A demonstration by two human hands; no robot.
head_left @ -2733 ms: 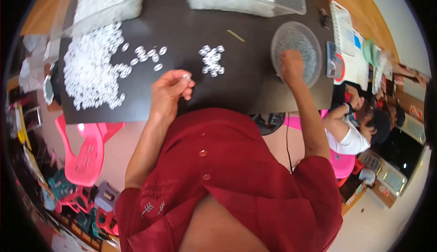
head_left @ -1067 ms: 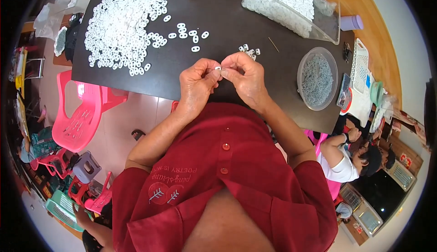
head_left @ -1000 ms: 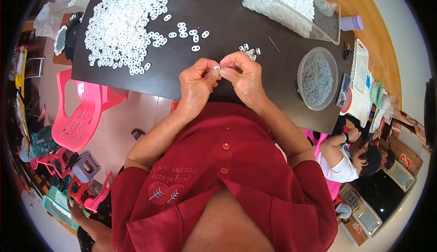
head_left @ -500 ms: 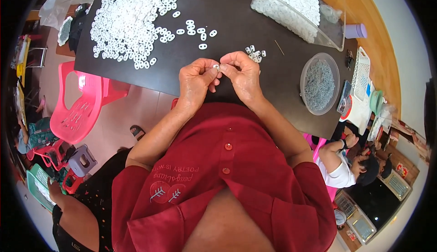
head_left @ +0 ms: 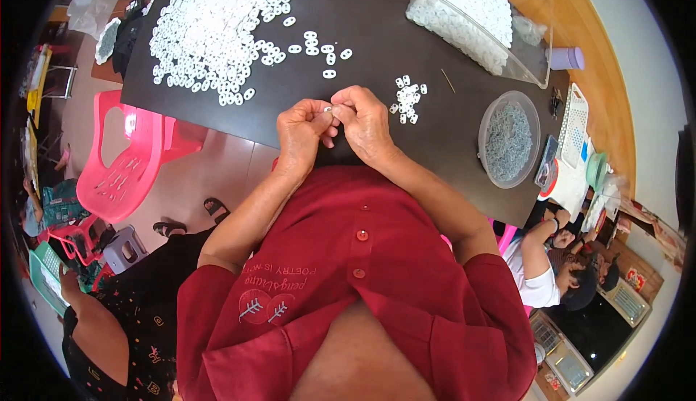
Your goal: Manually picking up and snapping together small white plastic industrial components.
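From afar I see the left hand (head_left: 299, 131) pinching a small white piece (head_left: 328, 110) over the near edge of the table (head_left: 377, 31), the right hand (head_left: 364, 126) touching it, its grasp unclear to me.

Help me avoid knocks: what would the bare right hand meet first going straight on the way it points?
The right hand would likely meet first the small white plastic-looking piece held between the hands, then the bare left hand; depth there is unclear.

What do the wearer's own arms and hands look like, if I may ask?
Plain, short, dark red sleeves leave both forearms uncovered. The left hand and right hand wear no gloves, and no watch or bracelet shows.
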